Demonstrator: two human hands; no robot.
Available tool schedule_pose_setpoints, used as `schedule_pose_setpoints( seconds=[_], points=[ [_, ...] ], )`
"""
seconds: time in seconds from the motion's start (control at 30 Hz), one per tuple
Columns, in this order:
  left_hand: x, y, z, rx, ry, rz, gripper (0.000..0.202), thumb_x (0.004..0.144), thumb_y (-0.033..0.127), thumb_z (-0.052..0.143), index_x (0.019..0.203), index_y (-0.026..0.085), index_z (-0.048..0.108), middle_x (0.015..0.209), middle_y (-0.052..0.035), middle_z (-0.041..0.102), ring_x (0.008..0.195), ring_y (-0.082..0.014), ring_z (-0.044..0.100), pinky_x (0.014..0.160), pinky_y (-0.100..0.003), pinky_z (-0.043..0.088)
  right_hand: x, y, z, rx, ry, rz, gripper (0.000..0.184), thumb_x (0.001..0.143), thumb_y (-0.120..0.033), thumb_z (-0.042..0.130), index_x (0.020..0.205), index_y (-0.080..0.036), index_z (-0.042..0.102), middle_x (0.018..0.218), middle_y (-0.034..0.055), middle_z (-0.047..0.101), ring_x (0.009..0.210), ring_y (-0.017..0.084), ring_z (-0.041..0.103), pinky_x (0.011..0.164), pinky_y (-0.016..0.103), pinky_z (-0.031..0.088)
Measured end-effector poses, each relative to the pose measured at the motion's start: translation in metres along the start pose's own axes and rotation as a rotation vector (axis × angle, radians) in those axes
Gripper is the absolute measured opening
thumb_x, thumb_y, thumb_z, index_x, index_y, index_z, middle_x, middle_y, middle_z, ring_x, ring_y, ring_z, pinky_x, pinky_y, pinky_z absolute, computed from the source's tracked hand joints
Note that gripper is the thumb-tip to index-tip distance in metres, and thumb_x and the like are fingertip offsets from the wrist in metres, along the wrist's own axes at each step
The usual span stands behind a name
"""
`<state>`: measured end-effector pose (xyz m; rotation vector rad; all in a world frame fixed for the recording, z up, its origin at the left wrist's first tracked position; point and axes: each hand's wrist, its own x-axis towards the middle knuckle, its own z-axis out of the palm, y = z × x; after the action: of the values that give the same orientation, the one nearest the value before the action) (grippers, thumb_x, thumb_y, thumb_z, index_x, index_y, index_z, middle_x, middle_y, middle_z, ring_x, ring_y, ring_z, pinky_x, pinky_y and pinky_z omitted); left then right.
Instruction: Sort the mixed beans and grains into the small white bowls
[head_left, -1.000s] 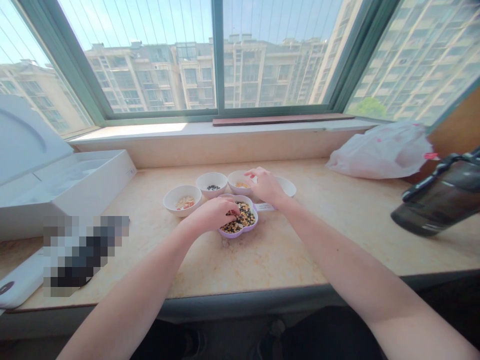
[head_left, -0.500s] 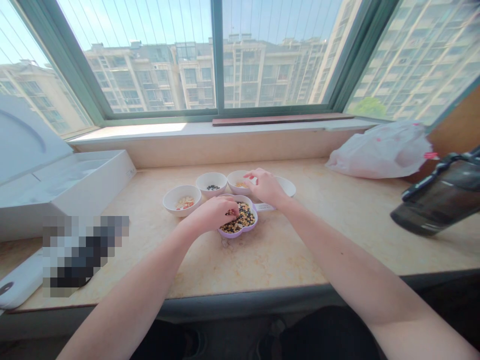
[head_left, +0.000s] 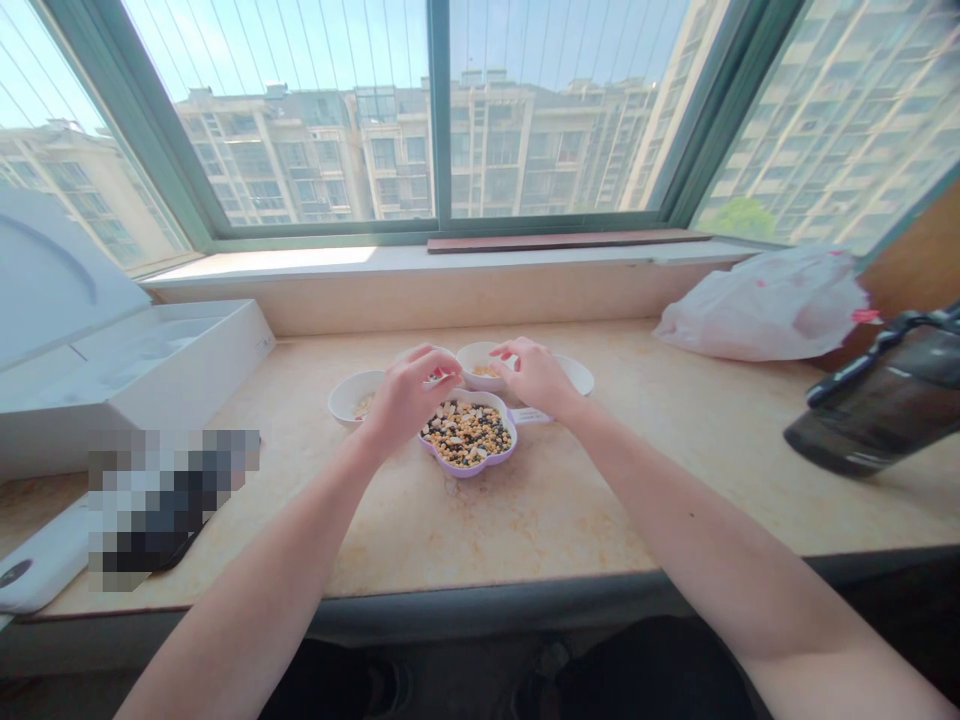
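Observation:
My left hand (head_left: 412, 395) is raised over the back left rim of a purple-edged, scalloped dish (head_left: 469, 472) of mixed black, yellow and pale beans and seeds. Its fingertips are pressed together; anything between them is too small to make out. Behind it, a white bowl with dark beans (head_left: 448, 353) is mostly covered. Another white bowl (head_left: 341, 400), holding pale pieces, sits to the left, partly hidden by the hand. At the right side of a white bowl of yellow grains (head_left: 474, 360), my right hand (head_left: 540, 378) hovers with thumb and fingers slightly apart, nothing visible in them.
Behind my right hand, a white bowl (head_left: 577, 372) is partly covered. An open white box (head_left: 225, 350) and a pixelated dark object (head_left: 180, 510) lie left. A plastic bag (head_left: 765, 310) and dark tinted jug (head_left: 862, 420) stand right. The window sill borders the counter's back.
My left hand has lifted out of the scalloped dish and moved left and back, uncovering its beans and covering the dark-bean bowl. My right hand has stayed nearly in place.

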<state>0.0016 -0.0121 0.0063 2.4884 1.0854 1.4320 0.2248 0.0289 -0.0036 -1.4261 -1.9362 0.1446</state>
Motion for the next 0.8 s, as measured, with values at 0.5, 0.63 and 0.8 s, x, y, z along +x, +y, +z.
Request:
schedule_pose_setpoints(
  seconds=[0.5,0.63,0.8],
  points=[
    [-0.003,-0.004,0.002,0.071,0.061,0.146,0.006,0.093,0.017,0.069,0.090,0.021,0.072,0.090,-0.0011,0.070,0.083,-0.0141,0.068,0.077,-0.026,0.054,-0.013,-0.027,-0.005,0.832,-0.432,0.085,0.036,0.083,-0.048,0.074,0.103,-0.018,0.077,0.078,0.0016,0.066,0.066,0.013,0.053,0.062,0.027,0.042],
    [-0.004,-0.004,0.005,0.059,0.005,0.110,0.006,0.093,0.017,0.068,0.090,0.021,0.071,0.091,-0.0013,0.071,0.084,-0.0148,0.068,0.079,-0.027,0.054,-0.017,-0.031,-0.001,0.917,-0.508,0.114,0.040,0.077,-0.055,0.079,0.087,-0.016,0.074,0.066,-0.0020,0.055,0.060,0.010,0.045,0.056,0.025,0.035],
    [-0.005,-0.006,0.008,0.071,-0.065,-0.007,0.019,0.093,0.022,0.068,0.112,0.023,0.069,0.099,-0.0027,0.070,0.086,-0.0158,0.068,0.079,-0.029,0.054,-0.016,-0.030,0.000,0.854,-0.510,0.135,0.037,0.077,-0.052,0.077,0.087,-0.016,0.074,0.066,-0.0018,0.058,0.059,0.010,0.046,0.056,0.025,0.036]
  ],
)
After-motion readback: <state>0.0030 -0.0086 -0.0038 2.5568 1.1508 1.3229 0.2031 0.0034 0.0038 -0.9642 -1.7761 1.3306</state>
